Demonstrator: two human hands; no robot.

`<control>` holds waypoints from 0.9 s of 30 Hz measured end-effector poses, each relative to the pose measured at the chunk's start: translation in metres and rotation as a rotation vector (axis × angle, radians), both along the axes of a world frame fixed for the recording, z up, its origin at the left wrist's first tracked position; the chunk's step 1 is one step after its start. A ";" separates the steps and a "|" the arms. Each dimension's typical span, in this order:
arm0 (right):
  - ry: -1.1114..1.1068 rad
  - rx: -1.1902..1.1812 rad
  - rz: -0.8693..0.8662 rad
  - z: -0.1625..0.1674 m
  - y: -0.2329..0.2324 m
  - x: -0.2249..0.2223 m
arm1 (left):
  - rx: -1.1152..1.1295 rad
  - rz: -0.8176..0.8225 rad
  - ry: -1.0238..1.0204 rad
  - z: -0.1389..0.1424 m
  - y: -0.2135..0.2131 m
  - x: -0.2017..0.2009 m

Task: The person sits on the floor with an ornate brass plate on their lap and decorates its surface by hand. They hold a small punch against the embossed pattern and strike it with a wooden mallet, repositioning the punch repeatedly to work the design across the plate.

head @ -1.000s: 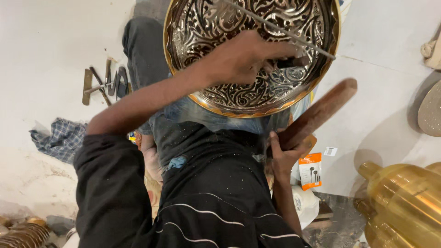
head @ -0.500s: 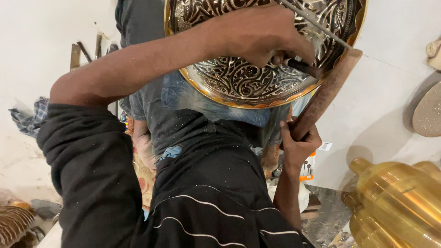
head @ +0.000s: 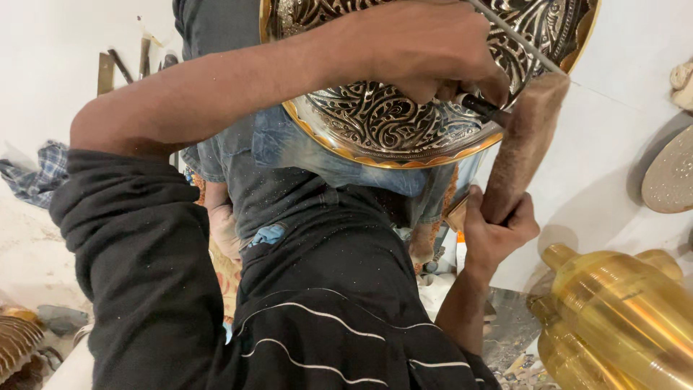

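Though gripped low, mallet (head: 521,144) upward-slanted.

Engraved brass trays: one, a round tray (head: 390,123) with dark scrollwork and a gold rim, resting on the lap.
Wooden mallets: one, a brown club (head: 521,152) held upright beside the tray's rim.
Chisels or punches: one, a dark-tipped tool (head: 478,105) set against the tray's surface.
Hands at work: two, the left hand (head: 422,47) over the tray, the right hand (head: 497,230) around the mallet.
Polished brass vessels: one large golden vessel (head: 613,318) at lower right.
Metal hand tools on the floor: several (head: 133,65), count unclear.
Checked cloths: one (head: 32,177).
Pale round discs: one (head: 670,177) at the right edge.
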State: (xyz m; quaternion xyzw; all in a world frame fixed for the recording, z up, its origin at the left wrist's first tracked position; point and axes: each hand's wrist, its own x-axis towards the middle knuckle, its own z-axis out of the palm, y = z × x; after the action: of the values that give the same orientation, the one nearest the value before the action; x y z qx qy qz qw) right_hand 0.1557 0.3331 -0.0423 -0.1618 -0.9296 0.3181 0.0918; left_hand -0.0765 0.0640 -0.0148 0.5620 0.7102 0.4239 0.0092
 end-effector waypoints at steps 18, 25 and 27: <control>0.129 -0.351 0.032 -0.001 0.000 -0.020 | -0.021 0.078 0.057 -0.004 0.002 0.000; 0.134 -0.298 0.044 0.009 -0.013 -0.026 | 0.027 0.083 0.109 -0.005 0.004 0.000; 0.070 -0.193 0.057 0.009 -0.016 -0.029 | -0.029 0.076 0.089 -0.005 0.003 -0.001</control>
State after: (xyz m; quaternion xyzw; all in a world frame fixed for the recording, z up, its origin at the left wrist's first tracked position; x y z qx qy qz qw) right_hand 0.1265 0.3176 -0.0330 -0.1323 -0.8951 0.4141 0.0991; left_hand -0.0771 0.0671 -0.0200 0.5526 0.7369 0.3882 -0.0302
